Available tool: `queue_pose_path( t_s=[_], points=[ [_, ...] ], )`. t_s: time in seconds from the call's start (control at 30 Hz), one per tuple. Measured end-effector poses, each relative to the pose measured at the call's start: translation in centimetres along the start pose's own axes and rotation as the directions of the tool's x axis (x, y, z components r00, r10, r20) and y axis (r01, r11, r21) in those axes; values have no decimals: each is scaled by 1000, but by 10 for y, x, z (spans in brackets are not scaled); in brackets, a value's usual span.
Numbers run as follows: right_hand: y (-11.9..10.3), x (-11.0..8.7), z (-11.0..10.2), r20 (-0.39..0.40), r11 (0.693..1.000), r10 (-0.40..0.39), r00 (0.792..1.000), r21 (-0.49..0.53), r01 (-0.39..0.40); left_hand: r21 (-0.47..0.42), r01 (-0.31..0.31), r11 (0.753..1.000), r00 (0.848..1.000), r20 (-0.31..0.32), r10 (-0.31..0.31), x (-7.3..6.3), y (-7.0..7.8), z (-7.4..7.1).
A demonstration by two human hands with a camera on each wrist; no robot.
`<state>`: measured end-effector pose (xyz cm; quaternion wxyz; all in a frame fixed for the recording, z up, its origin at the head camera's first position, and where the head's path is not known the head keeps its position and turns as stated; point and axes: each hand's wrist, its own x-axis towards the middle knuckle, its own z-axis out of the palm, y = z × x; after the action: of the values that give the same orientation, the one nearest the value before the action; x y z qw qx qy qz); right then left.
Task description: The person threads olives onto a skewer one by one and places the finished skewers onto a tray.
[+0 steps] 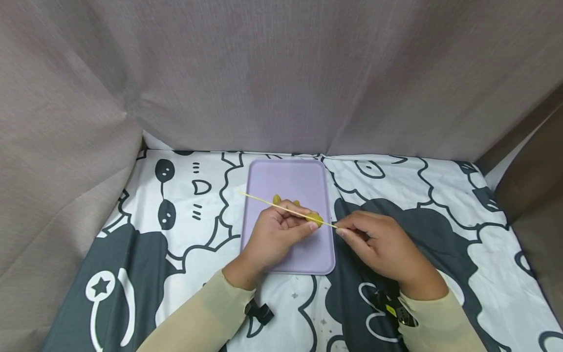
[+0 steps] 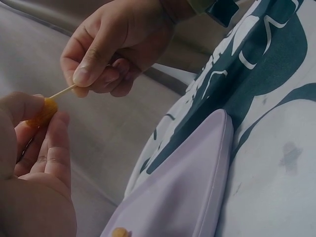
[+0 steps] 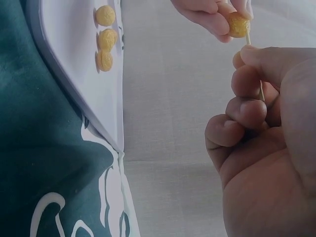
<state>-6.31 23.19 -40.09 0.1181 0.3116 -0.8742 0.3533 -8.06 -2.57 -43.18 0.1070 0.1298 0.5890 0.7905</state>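
Over the tray, my left hand (image 1: 273,237) pinches a small round yellow food ball (image 1: 314,219) between thumb and fingers. A thin, pale wooden skewer (image 1: 264,201) runs along the ball and slants up to the left past the left fingers. My right hand (image 1: 382,247) pinches the skewer's right end between thumb and forefinger, beside the tray's right edge. Whether the skewer goes through the ball or only along its side, I cannot tell. More yellow balls (image 3: 105,16) sit in a row on the tray in the right wrist view; the left hand partly hides them in the head view.
The light purple rectangular tray (image 1: 288,264) has a low raised rim. It lies on a black-and-white cartoon-print cloth (image 1: 193,288). Grey-beige fabric (image 1: 281,78) hangs behind and at the left. Dark straps with small devices (image 1: 259,312) are on both wrists.
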Motion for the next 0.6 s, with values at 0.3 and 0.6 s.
queue_pose_path(
  t_s=[0.3,0.6],
  points=[
    [2,0,1,-3,1000,-27,1000,16,27,23,1,1000,1000,18,-2,-1,-1,2],
    [2,0,2,2,999,-37,999,33,37,38,-12,999,1000,22,12,-2,-3,5]
  ],
)
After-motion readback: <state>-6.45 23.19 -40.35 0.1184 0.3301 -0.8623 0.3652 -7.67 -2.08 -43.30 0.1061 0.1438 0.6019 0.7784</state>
